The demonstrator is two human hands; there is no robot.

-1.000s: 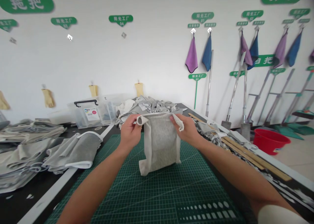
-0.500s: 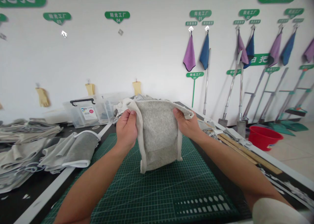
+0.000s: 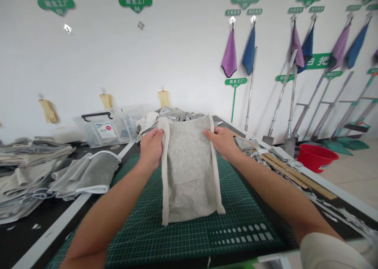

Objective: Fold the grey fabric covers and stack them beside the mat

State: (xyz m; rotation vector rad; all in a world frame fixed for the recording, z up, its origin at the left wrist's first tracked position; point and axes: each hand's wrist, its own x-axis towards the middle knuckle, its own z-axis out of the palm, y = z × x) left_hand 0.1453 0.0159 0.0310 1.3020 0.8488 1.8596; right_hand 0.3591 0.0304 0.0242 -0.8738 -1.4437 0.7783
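Observation:
A grey fabric piece (image 3: 190,170) with pale rolled strips down both sides hangs upright in front of me. My left hand (image 3: 151,147) pinches its upper left edge between thumb and fingers. On the opposite side, my right hand (image 3: 223,142) grips the upper right edge, thumb on the near face and fingers behind. The lower end of the fabric hangs at the green cutting mat (image 3: 141,229); whether it touches the mat I cannot tell.
Stacked grey fabric pieces (image 3: 85,174) lie at the left, near a clear plastic box (image 3: 103,131). More cloth (image 3: 177,115) is heaped behind the mat. Wooden strips (image 3: 298,176) and scraps run along the right edge. A red bucket (image 3: 317,159) stands on the floor.
The fabric has straightened: its folded top edge now stands up flat and its lower end hangs further down. Both hands keep their hold on the sides. The camera view has tilted down slightly.

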